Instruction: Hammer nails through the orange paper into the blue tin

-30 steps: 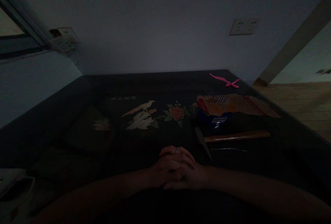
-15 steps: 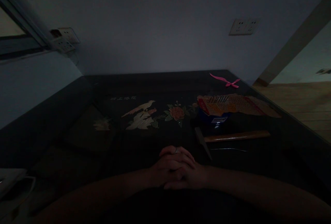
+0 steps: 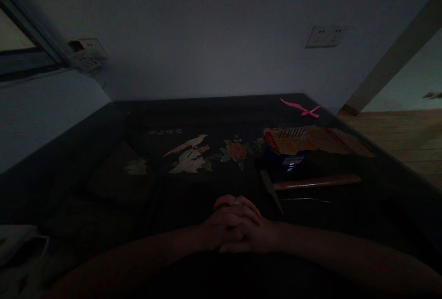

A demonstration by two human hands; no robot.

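My left hand (image 3: 217, 227) and my right hand (image 3: 260, 234) are clasped with their fingers interlaced, low in the middle of the dark table. A ring shows on one finger, and I see no object between the hands. Just right of them lies a hammer (image 3: 317, 182), its metal head toward my hands and its wooden handle pointing right. Along its near side runs a thin, wire-like metal piece (image 3: 305, 199). Behind the hammer, a torn piece of printed cardboard (image 3: 321, 141) rests over a blue container (image 3: 276, 156). Several thin dark strips, perhaps nails, show on the cardboard.
A pink ribbon (image 3: 307, 113) lies at the table's (image 3: 207, 110) far right corner. Bird and flower pictures decorate the tabletop. A pale object with a cable (image 3: 17, 239) sits at the left edge. Wall sockets (image 3: 324, 36) are behind, and the room is dim.
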